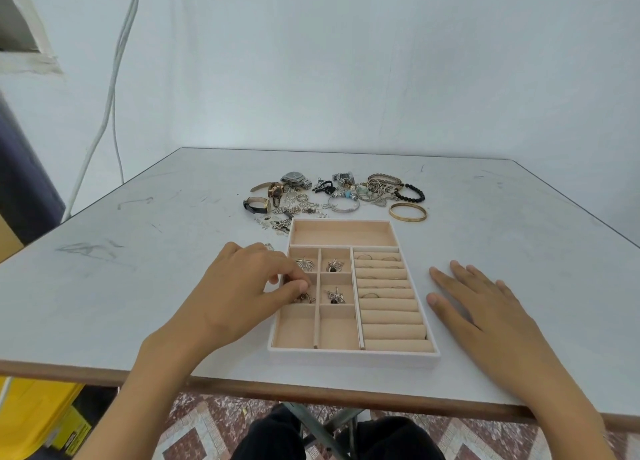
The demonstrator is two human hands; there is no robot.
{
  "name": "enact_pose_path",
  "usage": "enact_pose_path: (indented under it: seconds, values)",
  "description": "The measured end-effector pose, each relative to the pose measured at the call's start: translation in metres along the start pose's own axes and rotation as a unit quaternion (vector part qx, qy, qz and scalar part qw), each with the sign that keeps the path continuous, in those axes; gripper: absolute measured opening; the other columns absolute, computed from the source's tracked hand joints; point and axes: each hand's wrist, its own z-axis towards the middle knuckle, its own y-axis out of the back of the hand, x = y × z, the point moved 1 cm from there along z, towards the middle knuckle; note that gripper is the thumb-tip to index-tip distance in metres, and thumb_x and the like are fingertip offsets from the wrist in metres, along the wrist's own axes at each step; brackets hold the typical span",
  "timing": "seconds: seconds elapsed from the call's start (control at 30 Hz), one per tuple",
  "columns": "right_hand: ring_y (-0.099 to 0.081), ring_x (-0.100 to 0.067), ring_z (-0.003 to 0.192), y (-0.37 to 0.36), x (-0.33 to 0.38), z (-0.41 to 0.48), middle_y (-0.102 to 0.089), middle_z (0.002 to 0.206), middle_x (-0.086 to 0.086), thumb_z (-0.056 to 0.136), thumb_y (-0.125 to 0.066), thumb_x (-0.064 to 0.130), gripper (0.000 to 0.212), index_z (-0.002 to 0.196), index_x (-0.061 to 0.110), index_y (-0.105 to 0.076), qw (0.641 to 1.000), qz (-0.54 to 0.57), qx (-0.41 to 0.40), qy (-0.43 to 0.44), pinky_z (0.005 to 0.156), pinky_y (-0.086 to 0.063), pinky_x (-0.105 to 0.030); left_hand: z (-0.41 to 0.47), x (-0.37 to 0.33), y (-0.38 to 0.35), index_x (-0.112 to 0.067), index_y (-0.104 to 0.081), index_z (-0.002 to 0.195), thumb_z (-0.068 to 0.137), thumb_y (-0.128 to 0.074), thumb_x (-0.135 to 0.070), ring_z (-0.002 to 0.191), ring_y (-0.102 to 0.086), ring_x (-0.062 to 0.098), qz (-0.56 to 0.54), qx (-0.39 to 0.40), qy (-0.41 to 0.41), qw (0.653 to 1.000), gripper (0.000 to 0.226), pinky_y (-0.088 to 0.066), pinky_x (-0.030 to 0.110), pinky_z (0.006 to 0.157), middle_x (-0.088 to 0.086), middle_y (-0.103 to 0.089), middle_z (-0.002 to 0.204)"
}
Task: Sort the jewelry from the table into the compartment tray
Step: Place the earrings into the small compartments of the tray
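A beige compartment tray (353,354) lies on the table in front of me. My left hand (242,286) reaches over its left edge, thumb and fingertips pinching a small metal earring (304,298) in the middle left compartment. Similar pieces lie in the top left cell (304,263) and two middle cells (335,266). Thin rings (389,259) sit in the upper ring rolls. My right hand (485,307) rests flat on the table, right of the tray. The jewelry pile (332,196) of watches, chains and bracelets lies behind the tray.
A gold bangle (407,212) and a black bead bracelet (410,192) lie at the pile's right end. The tray's long back compartment (343,233) holds nothing. A white cable (110,88) hangs on the wall at the left. A yellow box (34,414) stands below the table.
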Motion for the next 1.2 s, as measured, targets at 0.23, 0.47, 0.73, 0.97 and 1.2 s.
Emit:
enact_pose_path:
  seconds: [0.23, 0.47, 0.73, 0.97, 1.2]
  values:
    - [-0.026, -0.007, 0.139, 0.021, 0.003, 0.006, -0.031, 0.149, 0.016, 0.094, -0.039, 0.054, 0.046, 0.139, 0.044, -0.040, 0.999, 0.010, 0.029, -0.011, 0.111, -0.021, -0.030, 0.008, 0.002, 0.009, -0.038, -0.073, 0.085, 0.081, -0.057, -0.054, 0.082, -0.059, 0.005, -0.144, -0.021, 0.037, 0.989, 0.023, -0.045, 0.021, 0.075, -0.024, -0.068, 0.083]
    - [-0.060, -0.019, 0.099, 0.067, 0.032, 0.068, -0.064, 0.104, 0.008, 0.084, -0.062, 0.046, 0.021, 0.103, 0.036, -0.066, 0.994, 0.111, -0.018, -0.019, 0.092, -0.047, -0.042, 0.053, 0.013, 0.018, -0.020, -0.074, 0.085, 0.089, -0.064, -0.022, 0.069, -0.058, 0.006, -0.236, -0.104, 0.099, 0.961, 0.011, -0.040, 0.007, 0.061, -0.003, -0.073, 0.081]
    - [-0.062, -0.024, 0.095, 0.052, 0.102, 0.165, -0.067, 0.103, 0.000, 0.079, -0.064, 0.017, 0.019, 0.093, 0.027, -0.071, 0.998, 0.032, -0.030, 0.043, 0.077, -0.045, -0.030, 0.133, 0.036, -0.005, -0.029, -0.068, 0.094, 0.086, -0.057, -0.023, 0.091, -0.060, 0.019, -0.074, -0.039, 0.169, 0.982, 0.015, -0.046, 0.029, 0.077, -0.011, -0.060, 0.083]
    - [-0.061, -0.029, 0.104, 0.009, 0.106, 0.210, -0.062, 0.115, -0.006, 0.086, -0.058, 0.012, 0.027, 0.112, 0.019, -0.064, 0.992, -0.115, -0.032, 0.051, 0.077, -0.042, -0.032, 0.176, 0.043, -0.044, -0.023, -0.061, 0.122, 0.093, -0.047, -0.022, 0.129, -0.039, 0.028, 0.143, 0.032, 0.146, 0.978, 0.033, -0.037, 0.041, 0.100, 0.008, -0.051, 0.133]
    - [-0.062, -0.028, 0.101, 0.004, 0.099, 0.224, -0.063, 0.111, -0.006, 0.082, -0.065, 0.015, 0.027, 0.108, 0.019, -0.067, 0.994, -0.096, -0.024, 0.040, 0.072, -0.040, -0.030, 0.193, 0.042, -0.053, -0.033, -0.065, 0.112, 0.093, -0.052, -0.039, 0.127, -0.039, 0.025, 0.183, 0.010, 0.104, 0.978, 0.024, -0.031, 0.043, 0.104, 0.004, -0.053, 0.125]
